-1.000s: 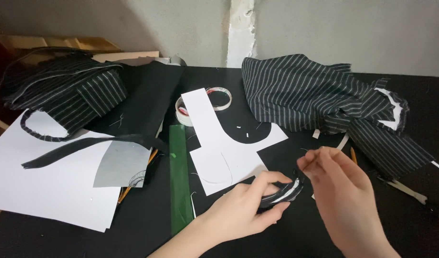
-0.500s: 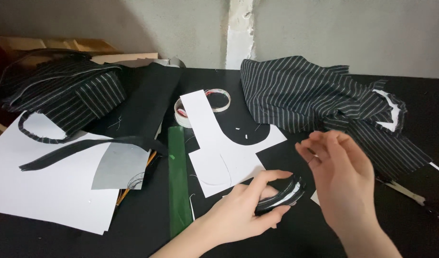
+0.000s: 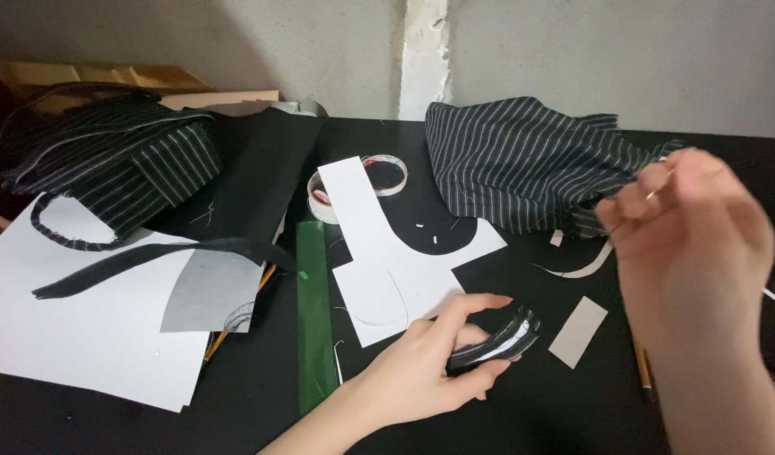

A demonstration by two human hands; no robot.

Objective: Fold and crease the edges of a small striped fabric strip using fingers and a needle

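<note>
— Seen near the green ruler (image 3: 314,312)?
— Left hand (image 3: 421,371), just right of it, pinching a small folded striped fabric piece (image 3: 493,341) between thumb and fingers.
— And further right of the ruler?
— Right hand (image 3: 699,253), raised and blurred, fingertips pinched together; hard to tell on what.
— Anything touching the ruler?
— White paper pattern (image 3: 396,253) along its right edge, tape rolls (image 3: 358,185) just beyond its far end.
— Left of it?
— Grey cut piece (image 3: 206,291), white sheet (image 3: 84,329), striped bundle (image 3: 117,164).

Black white-pinstriped cloth (image 3: 522,160), green ruler (image 3: 314,312), white paper pattern (image 3: 387,253), grey card (image 3: 579,331), black tabletop (image 3: 707,421).
</note>
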